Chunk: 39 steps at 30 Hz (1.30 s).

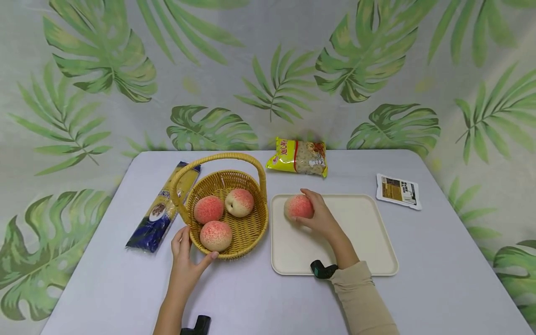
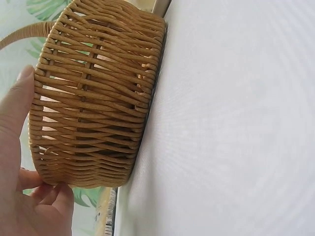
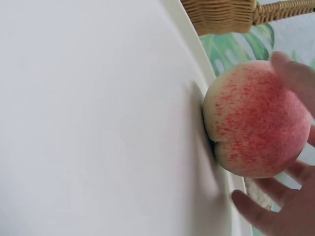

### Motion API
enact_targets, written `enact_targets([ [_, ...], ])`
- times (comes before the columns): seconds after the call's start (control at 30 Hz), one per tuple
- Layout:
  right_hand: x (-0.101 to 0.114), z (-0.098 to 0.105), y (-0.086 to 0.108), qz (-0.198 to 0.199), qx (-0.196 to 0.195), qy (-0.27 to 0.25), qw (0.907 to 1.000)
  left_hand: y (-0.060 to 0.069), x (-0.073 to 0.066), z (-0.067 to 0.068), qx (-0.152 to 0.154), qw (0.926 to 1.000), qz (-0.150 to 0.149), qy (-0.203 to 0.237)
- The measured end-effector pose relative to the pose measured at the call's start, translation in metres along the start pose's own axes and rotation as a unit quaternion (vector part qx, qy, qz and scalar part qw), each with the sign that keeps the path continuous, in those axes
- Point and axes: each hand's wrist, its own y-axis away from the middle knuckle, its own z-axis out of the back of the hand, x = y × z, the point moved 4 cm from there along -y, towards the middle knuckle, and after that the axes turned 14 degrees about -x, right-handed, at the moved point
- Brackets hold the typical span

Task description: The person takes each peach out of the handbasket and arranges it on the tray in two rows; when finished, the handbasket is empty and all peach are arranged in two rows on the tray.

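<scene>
Three pink and cream peaches lie in a round woven basket [image 1: 244,237] with an arched handle, one of them a peach [image 1: 215,236] by the near rim. My left hand [image 1: 185,267] holds the basket at its near left side, thumb at the rim and fingers against the wall. In the left wrist view the wicker wall [image 2: 93,98] stands between thumb and fingers. Over the left part of a cream tray [image 1: 335,242], my right hand [image 1: 321,216] grips another peach [image 1: 296,208] between thumb and fingers. That peach [image 3: 256,120] sits at the tray surface in the right wrist view.
Left of the basket lies a blue and gold packet [image 1: 157,214], partly behind the handle. A yellow bag [image 1: 299,157] lies at the table's back edge. Right of the tray is a small white pouch [image 1: 398,190]. A leaf-print cloth [image 1: 276,88] hangs behind the table.
</scene>
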Motion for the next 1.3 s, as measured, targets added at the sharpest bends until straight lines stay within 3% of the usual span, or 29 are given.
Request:
enact_targets([
  [0.2, 0.021, 0.011, 0.001, 0.052, -0.045, -0.029, 0.9972, 0.001, 0.0, -0.001, 0.001, 1.0, 0.005, -0.001],
  [0.4, 0.075, 0.018, 0.002, 0.133, -0.088, -0.059, 0.9855, 0.001, 0.0, -0.001, 0.001, 0.9999, 0.008, -0.008],
  [0.53, 0.109, 0.009, 0.006, 0.195, -0.078, -0.09, 0.9736, 0.0, -0.001, -0.001, 0.002, 0.9999, 0.009, -0.004],
  [0.7, 0.127, -0.021, 0.011, 0.249, -0.039, -0.084, 0.964, 0.0, -0.001, 0.0, -0.002, 1.0, 0.001, -0.001],
  [0.8, 0.129, -0.041, 0.014, 0.25, -0.011, -0.079, 0.9651, 0.0, -0.001, 0.0, -0.002, 1.0, 0.001, 0.0],
  [1.0, 0.122, -0.073, 0.019, 0.207, 0.047, -0.072, 0.9745, 0.001, -0.001, 0.0, 0.001, 1.0, -0.001, -0.001],
  [1.3, 0.122, -0.096, 0.021, 0.206, 0.101, -0.038, 0.9727, 0.001, -0.004, 0.001, 0.0, 1.0, -0.005, 0.006],
])
